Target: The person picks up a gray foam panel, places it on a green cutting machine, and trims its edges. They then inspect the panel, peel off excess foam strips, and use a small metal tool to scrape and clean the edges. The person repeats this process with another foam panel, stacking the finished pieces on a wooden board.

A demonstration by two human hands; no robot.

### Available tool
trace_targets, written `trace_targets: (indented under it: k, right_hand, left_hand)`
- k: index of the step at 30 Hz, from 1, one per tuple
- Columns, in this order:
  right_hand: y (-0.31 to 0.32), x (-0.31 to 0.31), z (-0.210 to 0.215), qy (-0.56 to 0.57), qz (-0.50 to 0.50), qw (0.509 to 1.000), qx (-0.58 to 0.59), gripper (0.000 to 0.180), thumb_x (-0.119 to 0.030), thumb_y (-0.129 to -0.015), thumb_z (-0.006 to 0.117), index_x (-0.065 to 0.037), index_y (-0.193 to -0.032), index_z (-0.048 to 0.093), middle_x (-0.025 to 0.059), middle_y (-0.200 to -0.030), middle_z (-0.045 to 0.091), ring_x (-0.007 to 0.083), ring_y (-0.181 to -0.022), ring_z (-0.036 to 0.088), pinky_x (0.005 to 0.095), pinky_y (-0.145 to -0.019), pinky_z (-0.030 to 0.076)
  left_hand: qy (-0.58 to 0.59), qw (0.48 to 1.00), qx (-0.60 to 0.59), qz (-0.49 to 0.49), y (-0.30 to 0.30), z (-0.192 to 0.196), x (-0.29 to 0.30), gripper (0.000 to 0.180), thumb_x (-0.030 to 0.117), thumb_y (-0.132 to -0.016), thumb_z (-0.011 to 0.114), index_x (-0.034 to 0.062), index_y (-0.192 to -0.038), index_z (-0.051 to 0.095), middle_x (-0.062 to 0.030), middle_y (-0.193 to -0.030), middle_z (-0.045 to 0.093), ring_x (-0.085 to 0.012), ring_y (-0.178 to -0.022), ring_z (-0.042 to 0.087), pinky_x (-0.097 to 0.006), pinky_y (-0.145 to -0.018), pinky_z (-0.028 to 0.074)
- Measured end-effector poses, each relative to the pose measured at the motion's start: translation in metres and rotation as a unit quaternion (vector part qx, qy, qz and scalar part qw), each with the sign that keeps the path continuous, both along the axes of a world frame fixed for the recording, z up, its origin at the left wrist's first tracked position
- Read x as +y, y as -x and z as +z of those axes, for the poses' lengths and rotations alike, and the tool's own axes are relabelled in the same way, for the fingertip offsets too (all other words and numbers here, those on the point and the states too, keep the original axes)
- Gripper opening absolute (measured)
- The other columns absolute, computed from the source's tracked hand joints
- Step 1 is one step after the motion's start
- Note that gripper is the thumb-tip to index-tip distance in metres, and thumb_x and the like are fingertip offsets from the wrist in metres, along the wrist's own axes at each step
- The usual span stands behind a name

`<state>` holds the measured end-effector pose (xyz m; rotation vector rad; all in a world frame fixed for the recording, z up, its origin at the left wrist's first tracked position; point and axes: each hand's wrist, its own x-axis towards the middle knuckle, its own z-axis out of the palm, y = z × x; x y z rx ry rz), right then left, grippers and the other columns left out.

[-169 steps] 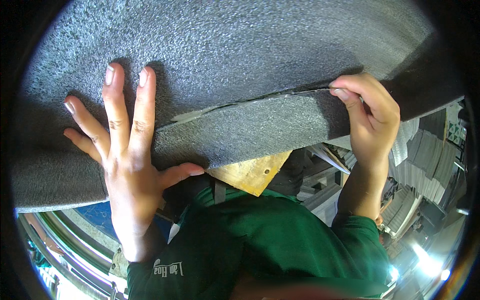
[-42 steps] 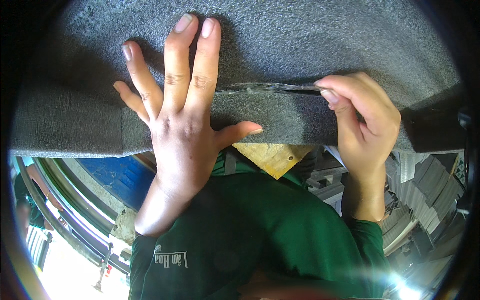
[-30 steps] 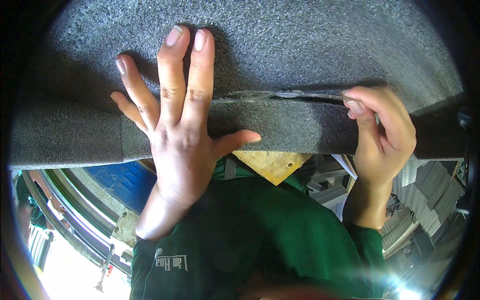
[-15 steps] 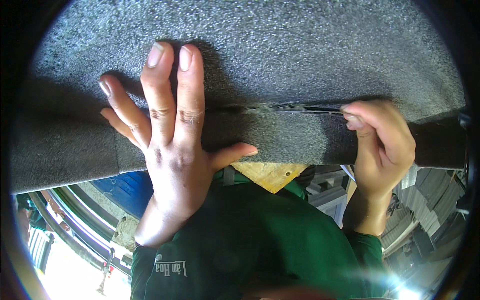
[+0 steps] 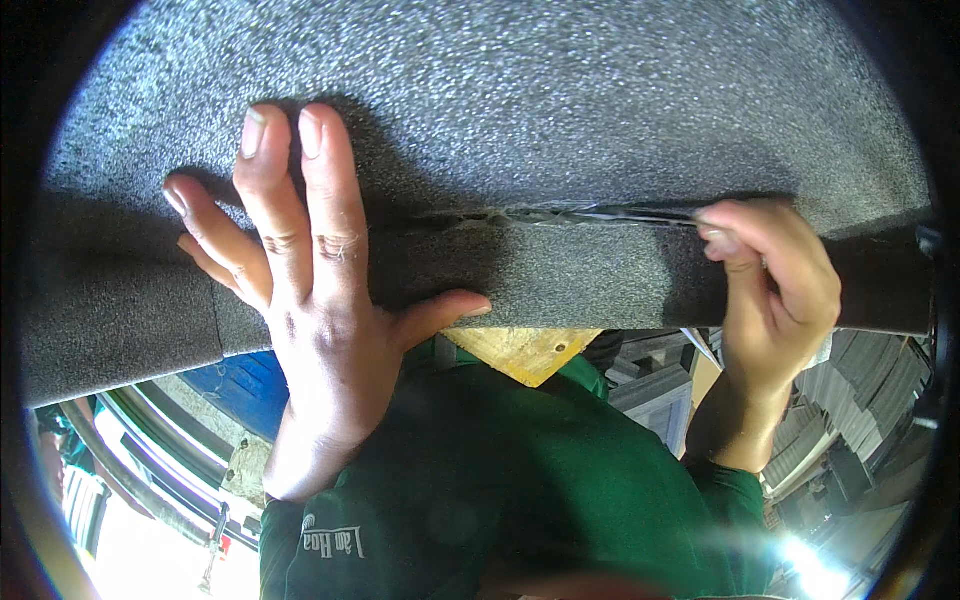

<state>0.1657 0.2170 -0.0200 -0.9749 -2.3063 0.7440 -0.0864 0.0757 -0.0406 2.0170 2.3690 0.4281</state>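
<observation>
A grey, fine-textured foam-like sheet [image 5: 600,100] spreads across the upper part of the view. Along it runs a long seam, with a grey band [image 5: 570,265] on its near side. My left hand [image 5: 315,290] lies over the band with fingers spread, their tips on the sheet beyond the seam and the thumb out to the right. Thumb and forefinger of my right hand [image 5: 775,280] pinch the end of a thin dark strip [image 5: 645,216] at the seam. The strip looks partly lifted there; whether it is a separate piece or the sheet's edge, I cannot tell.
Below the band's near edge juts the corner of a wooden board [image 5: 530,352], close to my green shirt [image 5: 520,470]. A blue rounded object [image 5: 235,390] is at the lower left. Stacked grey slabs or sheets [image 5: 850,400] stand at the lower right.
My left hand has shifted left and slightly down in view. My right hand is slightly farther right, still pinching the strip, and more of the strip shows along the seam.
</observation>
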Motion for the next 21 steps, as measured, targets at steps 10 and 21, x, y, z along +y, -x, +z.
trace_targets:
  k: [10,21]
  right_hand:
    - [-0.003,0.001,-0.002,0.114,0.030,0.992,0.038,0.013,0.008,-0.090,0.063,0.005,-0.097,0.073,0.0113,-0.084,0.069,0.0147,-0.070,0.063,0.0254,-0.063,0.048]
    - [-0.025,0.011,0.004,-0.017,-0.014,1.000,0.015,0.016,0.008,-0.087,0.065,0.002,-0.096,0.075,0.0099,-0.079,0.069,0.0183,-0.069,0.065,0.0282,-0.065,0.050]
  left_hand:
    - [0.014,1.000,0.004,0.014,-0.003,0.001,-0.002,0.157,0.050,-0.038,0.094,0.0095,-0.167,0.013,-0.0242,-0.172,0.010,-0.0562,-0.154,0.001,-0.065,-0.124,0.010]
    - [-0.005,1.000,-0.006,-0.012,-0.001,-0.002,-0.001,0.156,0.053,-0.043,0.094,0.0072,-0.167,0.011,-0.0282,-0.170,0.012,-0.0555,-0.155,0.002,-0.067,-0.124,0.002]
